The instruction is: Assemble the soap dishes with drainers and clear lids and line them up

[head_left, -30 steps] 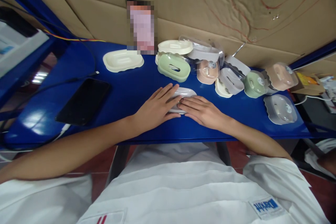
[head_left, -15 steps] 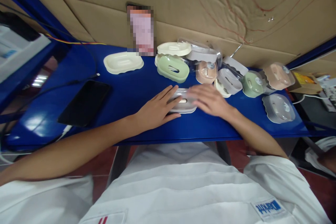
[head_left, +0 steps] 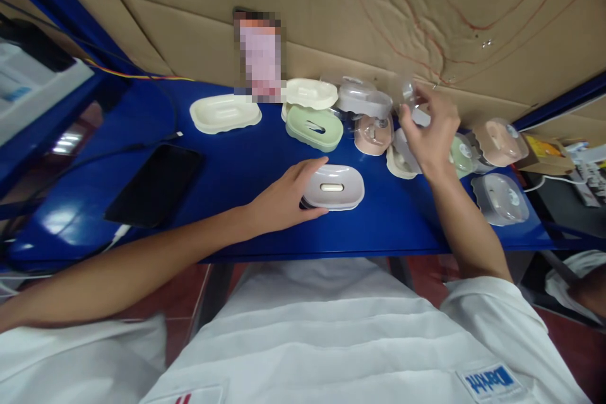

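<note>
In the head view, a grey oval soap dish (head_left: 348,184) with a pale piece showing in its central slot sits on the blue table. My left hand (head_left: 281,196) grips its left end, thumb on the near side and fingers on the far side. My right hand (head_left: 432,129) is raised over the back right group of dishes, its fingers closed around a clear plastic lid (head_left: 408,91), which is blurred. Below that hand, a grey dish (head_left: 402,142) rests on a cream dish (head_left: 400,165), both partly hidden.
Cream dishes (head_left: 225,113), a green dish (head_left: 315,128) and lidded peach (head_left: 374,136) and grey boxes (head_left: 500,199) stand around. A dark phone (head_left: 152,186) with a cable lies left. Another phone (head_left: 260,57), blurred out, leans on the cardboard-covered wall (head_left: 189,6).
My right hand has left the grey soap dish, moved right and back, and taken hold of a clear lid. My left hand has shifted from the dish's top to its left end.
</note>
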A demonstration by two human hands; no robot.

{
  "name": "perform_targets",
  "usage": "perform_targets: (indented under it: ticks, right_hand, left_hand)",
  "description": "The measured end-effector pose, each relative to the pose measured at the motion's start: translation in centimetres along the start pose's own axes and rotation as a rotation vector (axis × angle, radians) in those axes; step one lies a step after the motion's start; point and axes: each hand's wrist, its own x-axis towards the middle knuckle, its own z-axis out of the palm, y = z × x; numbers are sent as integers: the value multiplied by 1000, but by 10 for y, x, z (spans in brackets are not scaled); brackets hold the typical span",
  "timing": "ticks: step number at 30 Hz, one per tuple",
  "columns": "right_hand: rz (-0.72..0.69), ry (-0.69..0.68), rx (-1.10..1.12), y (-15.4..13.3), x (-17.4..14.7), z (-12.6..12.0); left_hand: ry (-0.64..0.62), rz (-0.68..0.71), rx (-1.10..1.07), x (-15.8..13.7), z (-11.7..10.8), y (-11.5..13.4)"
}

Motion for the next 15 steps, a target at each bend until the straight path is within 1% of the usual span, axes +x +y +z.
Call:
perform_targets:
  ticks: [2, 4, 6, 8, 10, 15]
  right_hand:
    - [-189, 63, -21, -21, -30, -12]
    - [-390, 69, 23, -43, -58, -20]
    - [-524, -4, 103, -62, -78, -23]
    - [-593, -102, 179, -75, -88, -21]
    - [-649, -177, 242, -81, -91, -16]
    - [-728, -409, 307, -80, -88, -5]
  left_hand:
    - [41, -12, -63, 2, 3, -4]
    - [84, -4, -129, 2, 6, -8]
    - [121, 16, -186, 2, 8, -11]
    - [136, 43, -209, 2, 9, -13]
    - [132, 66, -202, 2, 9, -12]
    - [73, 59, -162, 2, 6, -10]
